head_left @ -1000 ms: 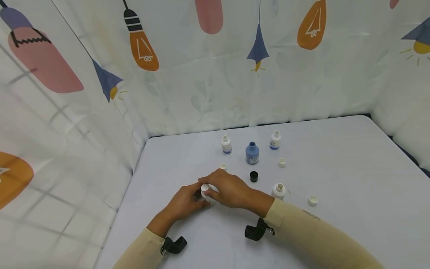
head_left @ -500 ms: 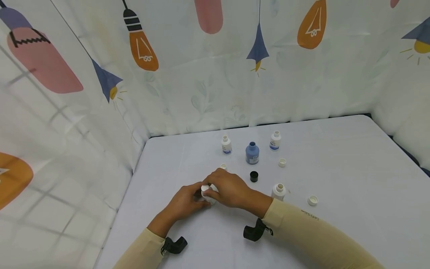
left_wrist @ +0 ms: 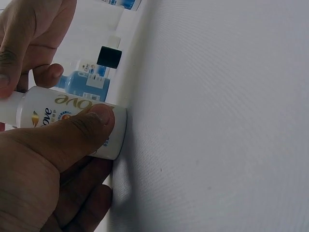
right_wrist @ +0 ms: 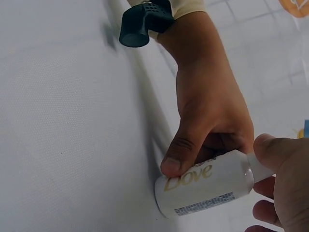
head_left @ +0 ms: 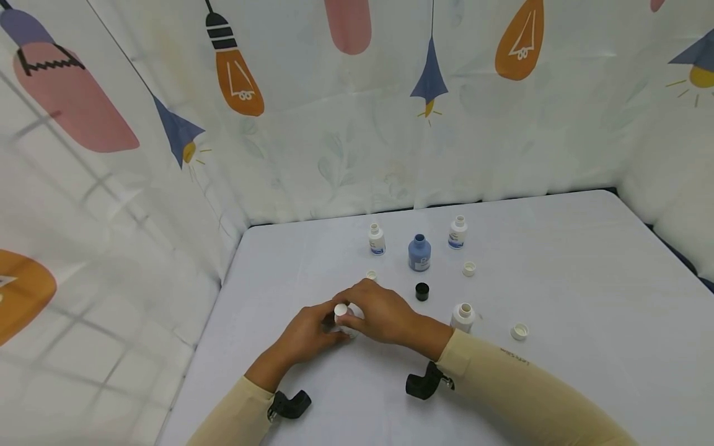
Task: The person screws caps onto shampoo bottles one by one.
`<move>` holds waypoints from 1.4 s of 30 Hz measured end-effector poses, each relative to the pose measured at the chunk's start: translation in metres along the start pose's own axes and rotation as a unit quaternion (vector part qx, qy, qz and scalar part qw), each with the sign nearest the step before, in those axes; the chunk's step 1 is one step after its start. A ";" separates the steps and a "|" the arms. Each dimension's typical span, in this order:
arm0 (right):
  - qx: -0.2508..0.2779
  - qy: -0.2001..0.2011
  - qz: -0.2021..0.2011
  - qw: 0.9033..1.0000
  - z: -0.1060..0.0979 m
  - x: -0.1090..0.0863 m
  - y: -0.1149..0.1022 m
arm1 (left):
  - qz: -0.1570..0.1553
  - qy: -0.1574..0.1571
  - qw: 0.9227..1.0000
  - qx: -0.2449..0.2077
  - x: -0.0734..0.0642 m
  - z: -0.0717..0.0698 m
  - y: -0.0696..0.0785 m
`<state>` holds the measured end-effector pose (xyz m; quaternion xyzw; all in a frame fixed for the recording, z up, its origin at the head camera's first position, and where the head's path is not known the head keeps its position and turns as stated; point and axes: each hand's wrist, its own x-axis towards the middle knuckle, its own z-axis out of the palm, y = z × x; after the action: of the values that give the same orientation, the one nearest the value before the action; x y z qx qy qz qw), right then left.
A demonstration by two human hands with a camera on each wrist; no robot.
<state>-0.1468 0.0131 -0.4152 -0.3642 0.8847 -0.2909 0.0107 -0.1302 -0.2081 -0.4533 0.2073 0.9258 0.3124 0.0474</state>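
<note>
A white Dove bottle (right_wrist: 207, 186) stands on the table between both hands, its gold lettering showing in the wrist views. My left hand (head_left: 304, 334) grips the bottle's body low down, the thumb pressed along its side. From the right, my right hand (head_left: 382, 313) pinches the white cap (head_left: 341, 309) on the bottle's neck between thumb and fingers. The far side of the bottle is hidden behind the fingers.
Uncapped bottles stand beyond: two small white bottles (head_left: 376, 240) (head_left: 457, 233) and a blue bottle (head_left: 419, 254). Another open white bottle (head_left: 462, 317) is beside the right forearm. A black cap (head_left: 422, 292) and white caps (head_left: 519, 332) (head_left: 468, 269) (head_left: 371, 276) lie around.
The right fingers shift slightly around the cap, the index finger moving a little to the right and then slightly back. The left hand and the bottle stay in place.
</note>
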 end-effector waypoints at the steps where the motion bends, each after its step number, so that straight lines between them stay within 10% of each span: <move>1: 0.000 -0.004 -0.009 1.000 0.000 -0.001 0.001 | -0.001 0.001 1.000 0.000 0.000 0.000 0.000; 42: -0.004 0.021 0.017 1.000 0.003 0.001 0.001 | 0.002 0.003 1.000 -0.003 0.000 0.002 0.001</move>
<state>-0.1472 0.0114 -0.4184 -0.3425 0.8920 -0.2952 -0.0044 -0.1299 -0.2061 -0.4547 0.2082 0.9247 0.3156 0.0447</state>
